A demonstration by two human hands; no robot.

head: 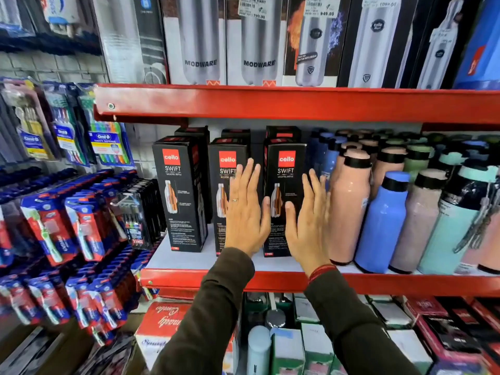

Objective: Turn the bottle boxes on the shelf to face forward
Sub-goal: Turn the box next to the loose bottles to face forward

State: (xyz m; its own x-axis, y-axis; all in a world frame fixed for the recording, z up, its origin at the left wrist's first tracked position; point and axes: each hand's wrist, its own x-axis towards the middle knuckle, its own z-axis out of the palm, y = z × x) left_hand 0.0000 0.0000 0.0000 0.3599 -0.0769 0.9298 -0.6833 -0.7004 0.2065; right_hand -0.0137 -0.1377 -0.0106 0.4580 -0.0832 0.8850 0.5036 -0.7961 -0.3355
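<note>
Three black "cello SWIFT" bottle boxes stand in a row on the red-edged shelf (270, 280): the left box (181, 196), the middle box (226, 169) and the right box (285, 180). All three show their printed fronts. More black boxes stand behind them. My left hand (244, 212) is flat, fingers apart, in front of the middle box and hides its lower part. My right hand (309, 220) is flat and open at the right box's right edge. Neither hand grips anything.
Pink, blue and mint bottles (381, 220) crowd the shelf right of the boxes. Tall steel-bottle boxes (257, 41) fill the shelf above. Toothbrush packs (81, 226) hang on the left. Cartons (165, 328) sit on the shelf below.
</note>
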